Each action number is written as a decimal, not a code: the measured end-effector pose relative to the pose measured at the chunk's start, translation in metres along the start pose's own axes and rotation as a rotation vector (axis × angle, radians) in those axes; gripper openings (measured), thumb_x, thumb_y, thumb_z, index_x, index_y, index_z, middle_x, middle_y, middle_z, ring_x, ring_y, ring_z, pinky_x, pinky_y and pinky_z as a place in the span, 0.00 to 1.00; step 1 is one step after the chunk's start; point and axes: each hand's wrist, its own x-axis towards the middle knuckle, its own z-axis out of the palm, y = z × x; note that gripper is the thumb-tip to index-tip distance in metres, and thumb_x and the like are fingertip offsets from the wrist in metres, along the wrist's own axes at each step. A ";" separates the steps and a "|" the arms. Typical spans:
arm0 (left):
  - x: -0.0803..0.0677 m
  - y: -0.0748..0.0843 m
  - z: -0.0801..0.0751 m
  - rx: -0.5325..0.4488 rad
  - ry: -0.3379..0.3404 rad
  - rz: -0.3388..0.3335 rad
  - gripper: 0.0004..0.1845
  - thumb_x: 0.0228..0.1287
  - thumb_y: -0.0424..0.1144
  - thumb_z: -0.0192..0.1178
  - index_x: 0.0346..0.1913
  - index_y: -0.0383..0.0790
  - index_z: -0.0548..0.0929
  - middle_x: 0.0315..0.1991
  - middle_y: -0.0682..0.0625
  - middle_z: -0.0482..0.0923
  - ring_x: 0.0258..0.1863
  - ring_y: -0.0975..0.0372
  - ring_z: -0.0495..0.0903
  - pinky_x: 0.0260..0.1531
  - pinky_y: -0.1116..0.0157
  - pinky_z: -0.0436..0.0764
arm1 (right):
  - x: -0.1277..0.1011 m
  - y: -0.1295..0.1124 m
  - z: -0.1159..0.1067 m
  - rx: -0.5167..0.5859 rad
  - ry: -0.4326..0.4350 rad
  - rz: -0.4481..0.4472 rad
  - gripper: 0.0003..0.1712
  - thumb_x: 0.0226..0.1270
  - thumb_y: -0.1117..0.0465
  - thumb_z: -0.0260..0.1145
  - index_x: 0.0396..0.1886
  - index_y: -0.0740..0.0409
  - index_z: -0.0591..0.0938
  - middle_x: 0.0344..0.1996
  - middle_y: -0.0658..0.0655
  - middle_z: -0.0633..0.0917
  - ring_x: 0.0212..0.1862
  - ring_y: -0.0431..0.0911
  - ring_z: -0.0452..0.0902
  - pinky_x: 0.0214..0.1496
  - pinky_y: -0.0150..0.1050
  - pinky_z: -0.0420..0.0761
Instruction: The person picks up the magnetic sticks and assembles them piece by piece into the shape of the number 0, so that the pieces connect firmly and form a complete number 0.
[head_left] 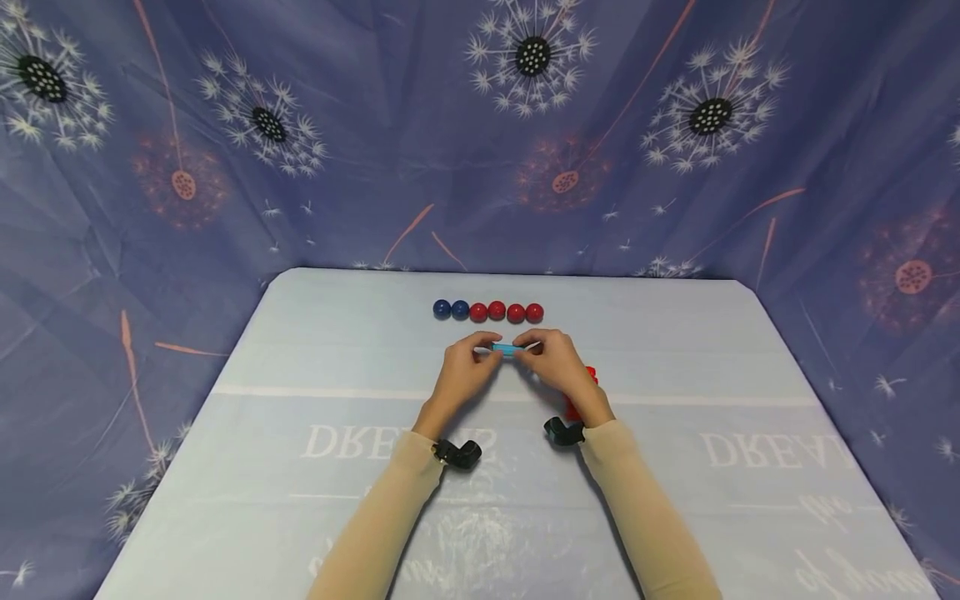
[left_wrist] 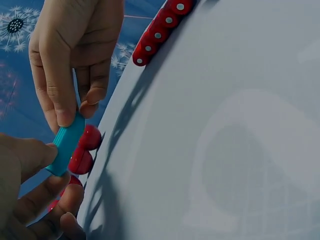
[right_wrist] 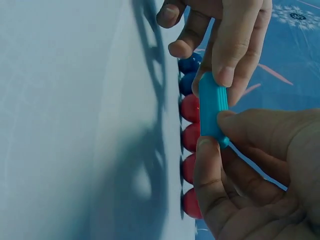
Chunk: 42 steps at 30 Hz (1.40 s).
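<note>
A short turquoise bar with a ridged side [right_wrist: 212, 102] is held up between both hands, above the table. My left hand [head_left: 463, 372] pinches one end between thumb and fingers. The other end is pinched by my right hand [head_left: 557, 363]. Just beyond the hands, a row of glossy balls lies on the table: two dark blue balls [head_left: 451, 309] on the left, then several red balls [head_left: 506, 312]. Under the right forearm lies a red object [head_left: 573, 410], partly hidden; in the left wrist view it has a bumpy edge and pale round spots.
The white table [head_left: 300, 350] carries faint printed lettering. Behind and around it hangs a blue-purple cloth [head_left: 420, 125] with dandelion patterns. A dark wrist camera [head_left: 459, 455] sits on the left wrist, and another camera [head_left: 562, 432] is on the right.
</note>
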 end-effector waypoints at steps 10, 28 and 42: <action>-0.009 -0.011 0.001 0.097 0.040 -0.023 0.11 0.62 0.38 0.65 0.47 0.43 0.85 0.41 0.49 0.86 0.17 0.66 0.69 0.21 0.69 0.71 | 0.004 0.001 0.018 -0.057 0.004 -0.016 0.07 0.62 0.61 0.69 0.40 0.55 0.87 0.39 0.54 0.88 0.38 0.46 0.85 0.42 0.41 0.83; -0.009 -0.015 -0.005 0.153 -0.038 -0.036 0.08 0.59 0.37 0.67 0.41 0.43 0.88 0.38 0.49 0.85 0.24 0.65 0.71 0.26 0.69 0.71 | 0.003 0.005 0.019 -0.092 -0.064 0.020 0.07 0.61 0.60 0.69 0.38 0.56 0.88 0.36 0.53 0.87 0.35 0.43 0.80 0.43 0.40 0.81; -0.007 -0.017 -0.004 0.138 -0.031 -0.032 0.09 0.59 0.37 0.68 0.42 0.45 0.89 0.34 0.51 0.85 0.24 0.65 0.70 0.26 0.69 0.70 | 0.003 0.006 0.015 -0.106 -0.075 0.007 0.08 0.62 0.61 0.69 0.41 0.57 0.87 0.37 0.54 0.87 0.36 0.44 0.81 0.45 0.43 0.81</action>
